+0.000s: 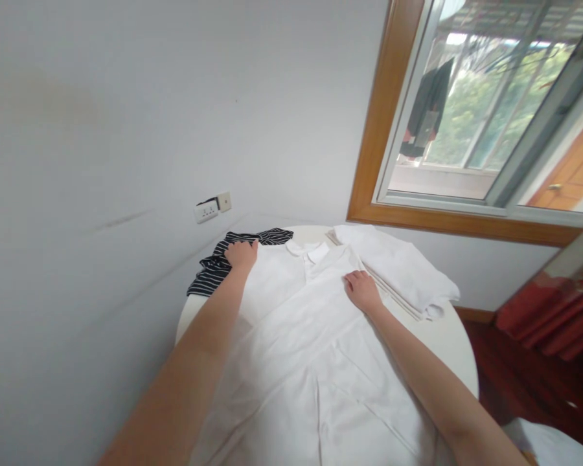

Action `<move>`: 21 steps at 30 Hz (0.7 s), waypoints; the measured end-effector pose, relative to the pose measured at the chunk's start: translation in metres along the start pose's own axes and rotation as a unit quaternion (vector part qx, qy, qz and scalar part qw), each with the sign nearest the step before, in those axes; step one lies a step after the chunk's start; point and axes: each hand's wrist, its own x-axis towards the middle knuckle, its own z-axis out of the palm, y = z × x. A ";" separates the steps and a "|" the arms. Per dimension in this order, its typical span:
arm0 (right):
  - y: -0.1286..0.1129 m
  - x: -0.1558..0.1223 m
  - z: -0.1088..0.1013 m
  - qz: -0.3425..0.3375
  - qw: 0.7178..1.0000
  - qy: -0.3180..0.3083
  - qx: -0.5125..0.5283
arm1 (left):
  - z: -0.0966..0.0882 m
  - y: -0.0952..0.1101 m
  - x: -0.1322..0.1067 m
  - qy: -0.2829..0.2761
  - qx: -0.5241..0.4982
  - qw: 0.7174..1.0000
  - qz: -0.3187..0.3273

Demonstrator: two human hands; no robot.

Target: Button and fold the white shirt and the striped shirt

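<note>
A white collared shirt (pixel 301 349) lies spread flat on a round white table (pixel 451 336), collar at the far side. My left hand (pixel 241 254) rests at the shirt's far left shoulder, fingers curled over its edge, right beside a black-and-white striped garment (pixel 214 268). My right hand (pixel 362 290) presses on the shirt's right shoulder, fingers bent down onto the cloth. Both forearms reach across the shirt.
A stack of folded white garments (pixel 398 265) sits at the table's far right. A wall socket (pixel 206 210) is on the white wall to the left. A wood-framed window (pixel 466 116) stands behind, and red fabric (pixel 548 317) lies at the right.
</note>
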 end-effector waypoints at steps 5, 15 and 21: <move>-0.001 0.001 0.001 -0.001 1.000 -0.004 -0.004 | 0.008 0.011 0.018 -0.043 -0.006 0.999 -0.005; -0.002 0.001 0.000 -0.006 1.000 -0.015 -0.010 | 0.021 0.006 0.009 0.002 -0.024 1.000 0.007; 0.009 0.031 -0.003 0.029 0.998 -0.048 -0.042 | 0.030 0.003 0.009 0.052 -0.037 0.997 0.038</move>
